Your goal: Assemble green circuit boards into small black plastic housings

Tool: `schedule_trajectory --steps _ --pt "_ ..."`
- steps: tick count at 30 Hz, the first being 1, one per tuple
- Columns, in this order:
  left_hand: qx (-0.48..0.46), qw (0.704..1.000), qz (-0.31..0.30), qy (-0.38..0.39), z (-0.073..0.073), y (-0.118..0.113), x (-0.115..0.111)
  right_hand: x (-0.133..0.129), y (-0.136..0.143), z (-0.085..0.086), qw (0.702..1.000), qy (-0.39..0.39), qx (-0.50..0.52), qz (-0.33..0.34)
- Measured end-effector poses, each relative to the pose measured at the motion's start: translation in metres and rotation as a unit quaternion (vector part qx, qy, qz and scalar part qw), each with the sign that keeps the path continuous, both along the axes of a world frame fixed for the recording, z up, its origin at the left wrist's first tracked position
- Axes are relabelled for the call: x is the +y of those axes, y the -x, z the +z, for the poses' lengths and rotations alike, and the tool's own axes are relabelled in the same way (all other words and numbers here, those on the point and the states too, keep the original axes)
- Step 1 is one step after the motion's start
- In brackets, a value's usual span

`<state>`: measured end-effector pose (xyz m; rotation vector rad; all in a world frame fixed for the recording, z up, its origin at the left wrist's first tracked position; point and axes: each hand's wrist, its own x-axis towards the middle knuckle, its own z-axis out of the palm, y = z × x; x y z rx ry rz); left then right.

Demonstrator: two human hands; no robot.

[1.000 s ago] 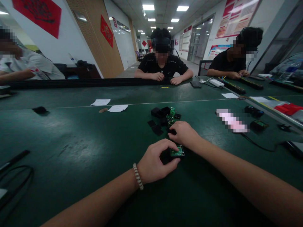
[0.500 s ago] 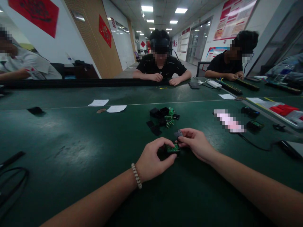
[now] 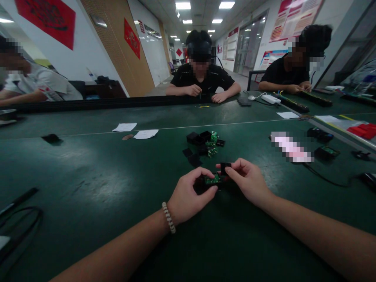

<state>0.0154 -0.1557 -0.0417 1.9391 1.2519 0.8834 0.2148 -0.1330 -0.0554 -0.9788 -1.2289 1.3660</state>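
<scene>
My left hand, a beaded bracelet at its wrist, is closed around a small black case with a green circuit board in it. The thumb and index finger grip its sides. Just to the right, my right hand pinches a thin, flat black cover piece between thumb and fingers, close to the case's right end. Beyond my hands lies a loose cluster of black plastic cases, flat black pieces and several green circuit boards.
A lit phone lies to the right, with a cable running off it. Past it are another black case with a board and a red item. Paper slips lie farther back. Black cables are at left. Several people sit around the table.
My right hand has turned the cover piece, so its dark face now shows instead of a greyish one. My left hand keeps its hold on the case. The view has shifted slightly.
</scene>
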Motion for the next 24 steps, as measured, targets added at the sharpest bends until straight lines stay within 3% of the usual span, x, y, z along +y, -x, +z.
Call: schedule_trajectory --steps 9,18,24 --pt "-0.015 1.0 0.004 -0.012 -0.0004 -0.0015 0.0002 0.0019 -0.0001 -0.005 0.996 -0.034 -0.067 -0.04" --pt "0.0 1.0 0.005 -0.001 0.0005 0.0 -0.0001 0.0027 -0.0019 -0.0025 0.997 -0.001 -0.064 -0.039" --pt "-0.006 1.0 0.003 -0.001 0.0007 -0.0005 0.0002 0.0023 -0.0012 -0.0025 0.997 -0.038 -0.06 -0.039"
